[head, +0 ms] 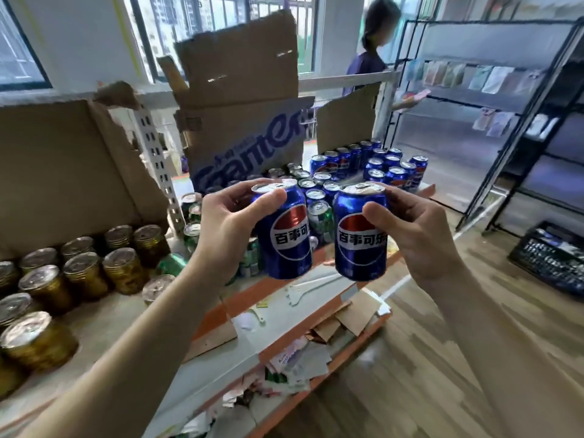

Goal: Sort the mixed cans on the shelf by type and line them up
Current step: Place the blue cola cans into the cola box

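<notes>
Above the shelf (104, 314), near its front edge, I hold two cans in the air. My left hand (227, 222) grips the first blue can (286, 238), fingers curled round its top, can tilted slightly. My right hand (414, 229) grips the second blue can (358, 248), thumb across its front, upright. The two are just beside each other, apart. Grouped blue cans (390, 169) stand at the far right corner, green cans (319, 216) mid-shelf, gold cans (85, 270) on the left side, and a torn cardboard box (246, 134) at the back edge.

bright window daylight, warped blurry edges
</notes>
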The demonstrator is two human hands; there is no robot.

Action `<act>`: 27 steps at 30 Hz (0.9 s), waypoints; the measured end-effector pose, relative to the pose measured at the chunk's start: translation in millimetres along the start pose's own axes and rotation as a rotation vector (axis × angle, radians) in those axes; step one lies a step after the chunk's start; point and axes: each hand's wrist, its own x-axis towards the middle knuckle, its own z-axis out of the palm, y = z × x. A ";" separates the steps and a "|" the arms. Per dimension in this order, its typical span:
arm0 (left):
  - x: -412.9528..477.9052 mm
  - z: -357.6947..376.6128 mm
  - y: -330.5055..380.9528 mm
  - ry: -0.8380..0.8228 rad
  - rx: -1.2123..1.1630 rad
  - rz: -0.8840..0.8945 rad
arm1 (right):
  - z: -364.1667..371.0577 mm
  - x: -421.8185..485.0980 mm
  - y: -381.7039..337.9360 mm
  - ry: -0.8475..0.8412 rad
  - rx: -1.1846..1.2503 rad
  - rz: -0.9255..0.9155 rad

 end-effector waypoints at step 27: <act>131.7 107.6 -78.1 -0.293 0.050 -0.089 | -106.9 79.7 60.2 0.314 -0.105 0.111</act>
